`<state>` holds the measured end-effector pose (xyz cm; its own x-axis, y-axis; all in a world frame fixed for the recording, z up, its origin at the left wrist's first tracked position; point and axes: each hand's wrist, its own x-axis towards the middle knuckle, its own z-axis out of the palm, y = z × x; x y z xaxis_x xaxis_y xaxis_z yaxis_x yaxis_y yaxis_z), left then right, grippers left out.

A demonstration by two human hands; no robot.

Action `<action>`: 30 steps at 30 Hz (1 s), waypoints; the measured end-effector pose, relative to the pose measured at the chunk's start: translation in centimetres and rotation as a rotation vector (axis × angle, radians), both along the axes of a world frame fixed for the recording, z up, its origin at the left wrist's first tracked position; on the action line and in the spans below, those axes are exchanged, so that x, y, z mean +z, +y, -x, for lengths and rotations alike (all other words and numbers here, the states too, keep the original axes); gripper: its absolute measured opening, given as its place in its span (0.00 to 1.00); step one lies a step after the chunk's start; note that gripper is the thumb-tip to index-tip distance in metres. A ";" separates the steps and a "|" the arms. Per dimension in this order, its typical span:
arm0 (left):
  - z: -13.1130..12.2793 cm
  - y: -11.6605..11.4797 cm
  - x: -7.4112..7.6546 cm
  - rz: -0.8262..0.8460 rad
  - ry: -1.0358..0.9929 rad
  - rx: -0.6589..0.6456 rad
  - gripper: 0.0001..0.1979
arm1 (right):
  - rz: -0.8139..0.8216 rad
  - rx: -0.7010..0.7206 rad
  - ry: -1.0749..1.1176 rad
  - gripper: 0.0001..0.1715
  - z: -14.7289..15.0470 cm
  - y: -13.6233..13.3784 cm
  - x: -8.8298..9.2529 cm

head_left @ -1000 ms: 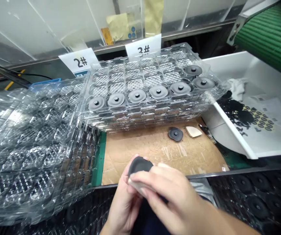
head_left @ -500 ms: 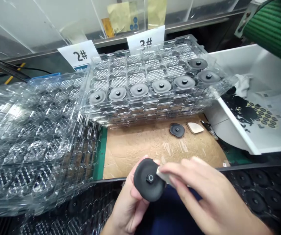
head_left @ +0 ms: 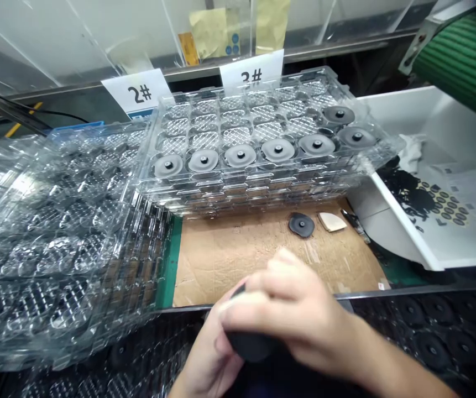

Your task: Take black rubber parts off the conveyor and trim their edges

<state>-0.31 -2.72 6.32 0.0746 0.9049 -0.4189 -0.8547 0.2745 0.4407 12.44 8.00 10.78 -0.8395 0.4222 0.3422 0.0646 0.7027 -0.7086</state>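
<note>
Black disc (head_left: 252,347) held low, just past near edge of cardboard sheet (head_left: 262,271), between left hand (head_left: 207,356) and right hand (head_left: 293,309); both hands' fingers closed on it. Hand-working step; next calls for right fingers lifting, surface check.

Left hand (head_left: 207,365) holds black disc (head_left: 251,346), right hand (head_left: 299,312) covering it; 7 discs (head_left: 278,150) in clear tray (head_left: 238,179).

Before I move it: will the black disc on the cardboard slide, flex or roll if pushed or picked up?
The black disc lies flat and looks thin, so a push would probably slide it, not roll it. Its matte, rubbery-looking face suggests decent grip and perhaps slight flex. The raised centre stud may offer a pinch point.
</note>
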 end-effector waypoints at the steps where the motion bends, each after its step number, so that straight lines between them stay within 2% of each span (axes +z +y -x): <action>1: 0.1 0.0 -0.1 -0.013 -0.009 -0.001 0.22 | 0.064 -0.089 -0.025 0.16 -0.1 0.7 -0.6; 3: 0.6 0.0 -0.4 -0.035 -0.079 -0.004 0.27 | 0.182 -0.307 -0.142 0.15 -0.3 2.2 -2.6; 5: 1.2 -0.1 -0.4 -0.038 -0.153 -0.012 0.27 | 0.237 -0.429 -0.254 0.14 -0.2 3.2 -5.3; 9: 2.0 -0.3 -0.6 -0.058 -0.221 -0.001 0.25 | 0.226 -0.404 -0.299 0.15 0.9 2.2 -11.3; 12: 2.3 -0.5 -1.0 -0.091 -0.260 0.014 0.24 | 0.215 -0.459 -0.304 0.18 1.4 0.7 -13.9; 15: 2.6 -0.7 -1.3 -0.107 -0.298 0.018 0.25 | 0.232 -0.470 -0.305 0.20 0.9 0.6 -13.2; 19: 3.2 -0.6 -1.5 -0.074 -0.294 0.033 0.25 | 0.248 -0.383 -0.309 0.17 0.2 1.1 -9.7; 22: 3.4 -0.4 -1.8 -0.097 -0.150 0.082 0.24 | 0.253 -0.335 -0.311 0.15 0.3 0.9 -8.5; 24: 3.4 -0.3 -2.2 -0.131 0.113 0.167 0.28 | 0.252 -0.333 -0.307 0.14 0.6 0.7 -8.4; 27: 3.5 -0.2 -2.9 -0.195 0.690 0.289 0.41 | 0.261 -0.352 -0.287 0.14 0.7 0.7 -7.9; 30: 3.7 -0.4 -3.4 -0.335 1.144 0.261 0.49 | 0.301 -0.348 -0.238 0.12 0.7 0.6 -6.0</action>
